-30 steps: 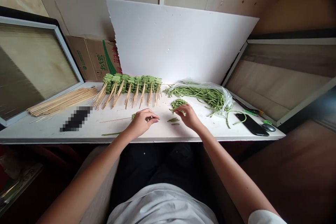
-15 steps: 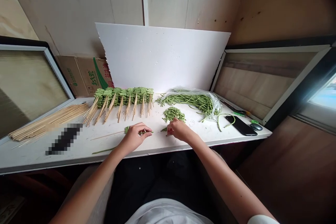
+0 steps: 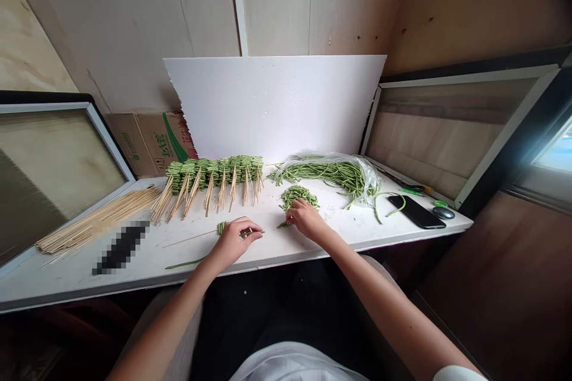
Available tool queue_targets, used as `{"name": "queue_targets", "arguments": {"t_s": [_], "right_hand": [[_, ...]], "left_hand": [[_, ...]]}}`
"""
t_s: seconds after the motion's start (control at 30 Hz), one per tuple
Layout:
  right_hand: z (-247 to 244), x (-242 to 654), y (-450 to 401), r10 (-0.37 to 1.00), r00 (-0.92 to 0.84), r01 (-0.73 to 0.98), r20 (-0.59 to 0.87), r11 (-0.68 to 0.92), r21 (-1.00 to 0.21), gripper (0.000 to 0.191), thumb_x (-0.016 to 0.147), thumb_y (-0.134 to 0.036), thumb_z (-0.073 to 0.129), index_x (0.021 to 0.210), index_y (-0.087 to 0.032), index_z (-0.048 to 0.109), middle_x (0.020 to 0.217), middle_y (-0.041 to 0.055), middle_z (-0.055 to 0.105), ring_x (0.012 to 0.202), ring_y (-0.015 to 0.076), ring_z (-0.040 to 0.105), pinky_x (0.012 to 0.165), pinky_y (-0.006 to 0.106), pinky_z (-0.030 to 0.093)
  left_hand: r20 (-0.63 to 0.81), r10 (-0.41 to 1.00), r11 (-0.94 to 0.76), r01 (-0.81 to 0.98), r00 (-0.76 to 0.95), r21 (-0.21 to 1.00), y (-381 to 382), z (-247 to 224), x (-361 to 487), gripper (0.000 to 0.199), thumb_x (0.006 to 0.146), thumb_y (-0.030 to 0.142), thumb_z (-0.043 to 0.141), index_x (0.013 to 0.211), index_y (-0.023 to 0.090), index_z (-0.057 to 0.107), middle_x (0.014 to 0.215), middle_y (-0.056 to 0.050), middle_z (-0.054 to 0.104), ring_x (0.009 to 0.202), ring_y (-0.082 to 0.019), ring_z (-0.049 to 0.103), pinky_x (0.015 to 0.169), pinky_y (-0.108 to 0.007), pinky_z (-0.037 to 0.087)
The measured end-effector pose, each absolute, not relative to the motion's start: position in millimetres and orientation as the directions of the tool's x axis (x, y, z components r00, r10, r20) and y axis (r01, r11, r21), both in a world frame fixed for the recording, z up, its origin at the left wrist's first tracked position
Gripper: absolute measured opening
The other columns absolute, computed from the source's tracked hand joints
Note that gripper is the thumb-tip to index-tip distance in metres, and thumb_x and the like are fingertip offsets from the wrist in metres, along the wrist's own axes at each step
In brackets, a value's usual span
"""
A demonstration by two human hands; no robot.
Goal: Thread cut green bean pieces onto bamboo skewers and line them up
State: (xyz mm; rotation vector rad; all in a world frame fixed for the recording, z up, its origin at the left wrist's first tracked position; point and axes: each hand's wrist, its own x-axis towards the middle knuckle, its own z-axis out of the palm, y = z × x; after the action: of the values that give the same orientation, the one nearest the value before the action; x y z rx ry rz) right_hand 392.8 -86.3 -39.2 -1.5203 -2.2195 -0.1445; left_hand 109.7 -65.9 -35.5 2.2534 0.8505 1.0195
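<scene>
Far left: a framed pane point(image 3: 58, 161) is leaning in over the end of the white table point(image 3: 277, 250). Beside it a sheaf of loose sticks point(image 3: 111, 208) is lying at a slant; just nearer, a dark item point(image 3: 121, 248) is showing only as blurred squares, identity unclear. Behind, a printed cardboard box point(image 3: 145, 143) is standing against the wall.

Next, stacked bean skewers point(image 3: 214, 172) are lying in a long row, bare stick ends fanning toward the person. In front, one long bean point(image 3: 185, 264) is lying near the table's front edge.

A single stick point(image 3: 187, 240) is pointing leftward from the left hand point(image 3: 236, 238), which is grasping it where green bean pieces point(image 3: 221, 227) are sitting across it; a green tip is showing past the fingertips.

Centre back: a white board point(image 3: 277, 107) is standing upright. Before it a heap of cut beans point(image 3: 300, 191) is lying on the table. The right hand point(image 3: 308, 220) is resting at its near edge, fingers bending down; cannot tell whether they are gripping a piece.

Further right, long beans point(image 3: 333, 175) are spilling from a clear plastic bag point(image 3: 369, 175), then a black phone point(image 3: 415, 212) is lying flat, a mouse point(image 3: 443, 212) sitting just beside it
</scene>
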Motion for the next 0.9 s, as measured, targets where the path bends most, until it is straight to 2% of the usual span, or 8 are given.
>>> {"name": "queue_targets", "arguments": {"t_s": [0.13,0.23,0.3,0.4,0.5,0.77,0.9], "right_hand": [[-39.0,395.5,-83.9,0.812,-0.307,0.843,0.496,0.475,-0.255,0.014,0.095,-0.008,0.072,0.087,-0.019,0.077,0.094,0.0099,0.069,0.098,0.0267,0.059,0.083,0.037,0.048],[-31.2,390.8,-86.4,0.781,-0.257,0.763,0.569,0.526,-0.377,0.012,0.101,-0.019,0.069,0.093,-0.019,0.078,0.093,0.0101,0.071,0.095,0.026,0.061,0.083,0.038,0.049],[-25.2,381.7,-91.8,0.809,-0.242,0.675,0.536,0.537,-0.506,0.018,0.104,-0.031,0.067,0.095,-0.019,0.078,0.091,0.0091,0.074,0.089,0.024,0.063,0.081,0.037,0.05],[-19.0,361.7,-104.4,0.83,-0.355,0.508,0.429,0.557,-0.658,0.029,0.1,-0.048,0.071,0.1,-0.021,0.08,0.097,0.0076,0.079,0.09,0.0223,0.068,0.08,0.034,0.051],[-17.5,344.9,-114.5,0.812,-0.38,0.455,0.443,0.581,-0.674,0.033,0.096,-0.055,0.074,0.099,-0.022,0.082,0.098,0.0074,0.08,0.097,0.0234,0.068,0.084,0.034,0.051],[-15.1,349.9,-109.6,0.81,-0.205,0.491,0.55,0.571,-0.658,0.031,0.101,-0.052,0.069,0.096,-0.023,0.079,0.097,0.0083,0.08,0.094,0.0243,0.066,0.076,0.035,0.051],[-13.7,348.6,-110.6,0.793,-0.155,0.468,0.589,0.584,-0.663,0.029,0.1,-0.052,0.069,0.106,-0.025,0.079,0.103,0.0088,0.079,0.096,0.0248,0.067,0.076,0.037,0.053]], "left_hand": [[0.46,0.721,-0.661,0.316,0.519,0.68,-65.5,-40.4,111.5,0.014,0.09,0.035,0.079,0.092,0.022,0.083,0.094,-0.007,0.079,0.082,-0.019,0.071,0.073,-0.029,0.054],[0.476,0.728,-0.659,0.309,0.493,0.686,-66.3,-41.5,113.0,0.017,0.089,0.036,0.081,0.098,0.022,0.083,0.092,-0.006,0.078,0.08,-0.018,0.07,0.073,-0.029,0.055],[0.494,0.734,-0.657,0.302,0.466,0.691,-68.2,-39.9,114.3,0.023,0.086,0.037,0.084,0.104,0.022,0.082,0.09,-0.005,0.077,0.078,-0.018,0.069,0.073,-0.029,0.055],[0.533,0.724,-0.672,0.274,0.438,0.688,-73.1,-34.8,116.1,0.029,0.086,0.039,0.084,0.109,0.021,0.08,0.088,-0.005,0.077,0.076,-0.017,0.068,0.073,-0.029,0.056],[0.554,0.705,-0.694,0.267,0.442,0.669,-77.1,-29.9,116.6,0.027,0.09,0.037,0.081,0.111,0.021,0.079,0.089,-0.005,0.076,0.078,-0.017,0.069,0.074,-0.028,0.057],[0.565,0.744,-0.665,0.322,0.357,0.674,-70.0,-28.6,109.6,0.032,0.089,0.037,0.084,0.117,0.022,0.079,0.092,-0.006,0.079,0.077,-0.018,0.071,0.074,-0.03,0.059],[0.634,0.689,-0.725,0.336,0.353,0.601,-73.1,-24.3,109.7,0.017,0.094,0.034,0.079,0.106,0.022,0.081,0.095,-0.007,0.08,0.08,-0.019,0.072,0.075,-0.031,0.058]]}}
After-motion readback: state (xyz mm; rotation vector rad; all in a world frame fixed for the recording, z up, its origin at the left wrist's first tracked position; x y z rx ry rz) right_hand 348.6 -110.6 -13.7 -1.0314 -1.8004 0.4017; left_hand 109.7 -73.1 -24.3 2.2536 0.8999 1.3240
